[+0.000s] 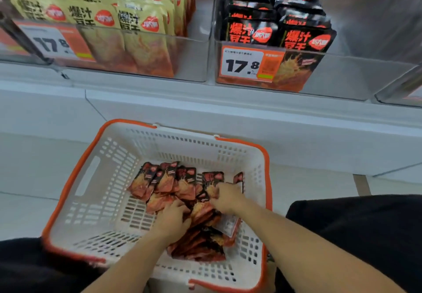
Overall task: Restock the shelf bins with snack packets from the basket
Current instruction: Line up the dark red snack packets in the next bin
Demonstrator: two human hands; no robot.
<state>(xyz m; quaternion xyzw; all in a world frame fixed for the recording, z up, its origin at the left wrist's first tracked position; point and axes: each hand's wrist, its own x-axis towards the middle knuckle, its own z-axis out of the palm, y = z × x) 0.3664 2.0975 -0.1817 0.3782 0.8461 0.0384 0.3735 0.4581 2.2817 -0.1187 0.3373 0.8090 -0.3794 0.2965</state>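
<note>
A white basket with an orange rim point(86, 178) sits on the floor below the shelf and holds several black-and-red snack packets point(164, 178). My left hand point(172, 219) lies on the pile with its fingers curled over packets. My right hand point(226, 195) reaches into the pile's right side and grips packets there. Above, a clear bin point(342, 75) holds upright black-and-red packets point(303, 39) in its left part. A second clear bin point(191, 59) to the left holds yellow packets point(102, 16).
Price tags reading 17.8 hang on the fronts of both bins point(242, 64). A white shelf edge point(228, 114) runs between the bins and the basket. My dark-clothed knees point(365, 235) flank the basket. Another bin's corner point(402, 96) shows at the far right.
</note>
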